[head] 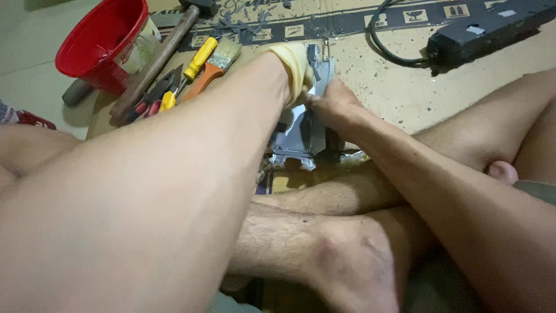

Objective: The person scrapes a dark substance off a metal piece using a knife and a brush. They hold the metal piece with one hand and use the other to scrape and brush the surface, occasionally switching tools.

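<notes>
A grey metal part (301, 139) lies on cardboard in front of my crossed legs. My left hand (295, 64), in a yellow glove, is curled over the part's top end. My bare right hand (336, 104) comes in from the right and grips the part's upper right edge, its fingertips close to the gloved hand. My left forearm hides much of the part's left side.
At the left lie a red funnel (101, 37), a wooden-handled hammer (156, 58), a yellow-handled screwdriver (200, 58), an orange-handled paintbrush (217, 64) and red-handled pliers (147, 101). A black box (486, 29) with a cable (388, 40) sits at the back right on the cardboard (405, 87).
</notes>
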